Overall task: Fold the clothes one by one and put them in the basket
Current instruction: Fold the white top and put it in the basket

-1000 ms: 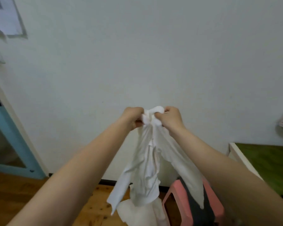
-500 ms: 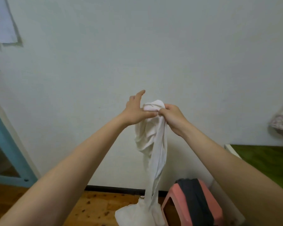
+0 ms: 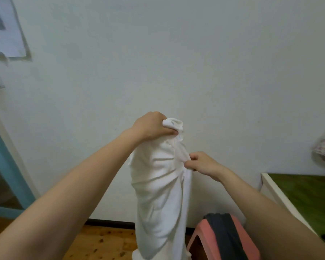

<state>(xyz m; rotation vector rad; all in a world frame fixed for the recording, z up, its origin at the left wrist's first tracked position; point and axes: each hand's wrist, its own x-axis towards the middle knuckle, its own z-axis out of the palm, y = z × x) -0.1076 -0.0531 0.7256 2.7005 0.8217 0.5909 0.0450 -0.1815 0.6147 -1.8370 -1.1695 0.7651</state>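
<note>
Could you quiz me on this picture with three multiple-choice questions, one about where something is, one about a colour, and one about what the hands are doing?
1. Where is the dark garment?
A. draped over the pink stool
B. on the green surface
C. in the left hand

2. What colour is the held garment?
A. blue
B. white
C. grey

3. How is it held?
A. dropped on the floor
B. right hand alone
C. left hand bunches the top, right hand pinches lower down

Answers: 1 A, it lies across the stool's top. 2 B, the hanging cloth is white. 3 C, both hands close on the fabric at different heights.
</note>
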